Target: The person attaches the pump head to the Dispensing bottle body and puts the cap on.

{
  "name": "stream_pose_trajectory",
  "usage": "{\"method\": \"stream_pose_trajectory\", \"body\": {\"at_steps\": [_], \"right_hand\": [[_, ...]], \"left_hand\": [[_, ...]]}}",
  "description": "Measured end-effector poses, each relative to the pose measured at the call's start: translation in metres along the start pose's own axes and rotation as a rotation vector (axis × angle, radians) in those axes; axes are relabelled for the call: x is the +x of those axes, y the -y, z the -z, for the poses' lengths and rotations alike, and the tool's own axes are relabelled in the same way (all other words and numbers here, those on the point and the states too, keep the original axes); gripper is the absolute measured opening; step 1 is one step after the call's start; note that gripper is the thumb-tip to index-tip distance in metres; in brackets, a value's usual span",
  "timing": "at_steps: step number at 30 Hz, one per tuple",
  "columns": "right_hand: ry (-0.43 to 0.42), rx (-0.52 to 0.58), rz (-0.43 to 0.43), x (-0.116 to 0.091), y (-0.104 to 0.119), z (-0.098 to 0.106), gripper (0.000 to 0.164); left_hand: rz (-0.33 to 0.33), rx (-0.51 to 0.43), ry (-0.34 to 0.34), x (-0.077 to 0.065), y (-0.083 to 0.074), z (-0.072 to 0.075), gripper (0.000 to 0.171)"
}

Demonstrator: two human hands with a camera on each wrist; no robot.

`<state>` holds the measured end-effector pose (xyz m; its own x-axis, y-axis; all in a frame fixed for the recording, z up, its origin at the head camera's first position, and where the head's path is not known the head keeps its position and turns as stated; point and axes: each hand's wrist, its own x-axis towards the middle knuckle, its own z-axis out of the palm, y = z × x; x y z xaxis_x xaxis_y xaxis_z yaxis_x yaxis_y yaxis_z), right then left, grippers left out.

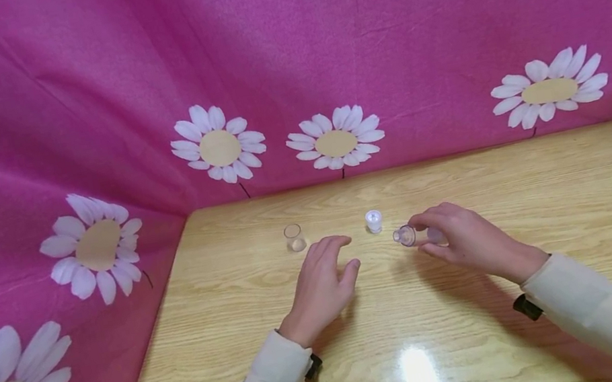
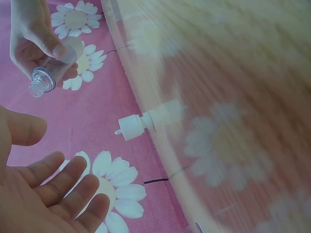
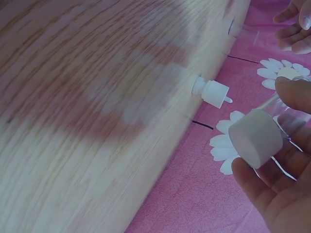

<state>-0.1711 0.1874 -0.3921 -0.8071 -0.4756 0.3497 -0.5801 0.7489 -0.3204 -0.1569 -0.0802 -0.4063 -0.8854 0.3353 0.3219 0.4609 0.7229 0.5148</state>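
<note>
My right hand [image 1: 468,237] grips a small clear bottle [image 1: 406,236] between thumb and fingers, above the table. The bottle lies on its side in the grip, its narrow open neck pointing left and its white base [image 3: 255,138] toward the wrist. My left hand [image 1: 322,283] holds nothing; its fingers are spread and relaxed in the left wrist view. Between the hands and a little beyond them, a white pump top [image 1: 373,221] stands on the table, a small tip showing on it in the left wrist view. A clear cylindrical cap [image 1: 295,239] stands just past the left fingertips.
The wooden table [image 1: 234,340] has a bright light reflection near its front. A pink cloth [image 1: 279,38] with large white flowers hangs along the table's back and left edges. Dark straps sit at both wrists under light sleeves [image 1: 582,292].
</note>
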Motion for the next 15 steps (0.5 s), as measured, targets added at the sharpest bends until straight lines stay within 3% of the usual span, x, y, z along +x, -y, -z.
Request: {"method": "stream_pose_trajectory", "body": {"at_steps": [9, 15], "right_hand": [[0.032, 0.011, -0.02, 0.001, 0.002, 0.0, 0.035], [0.024, -0.012, -0.003, -0.001, 0.003, -0.001, 0.034]], "left_hand": [[0.022, 0.006, 0.012, 0.001, 0.004, -0.001, 0.037], [0.028, 0.015, 0.013, 0.011, 0.006, -0.004, 0.037]]}}
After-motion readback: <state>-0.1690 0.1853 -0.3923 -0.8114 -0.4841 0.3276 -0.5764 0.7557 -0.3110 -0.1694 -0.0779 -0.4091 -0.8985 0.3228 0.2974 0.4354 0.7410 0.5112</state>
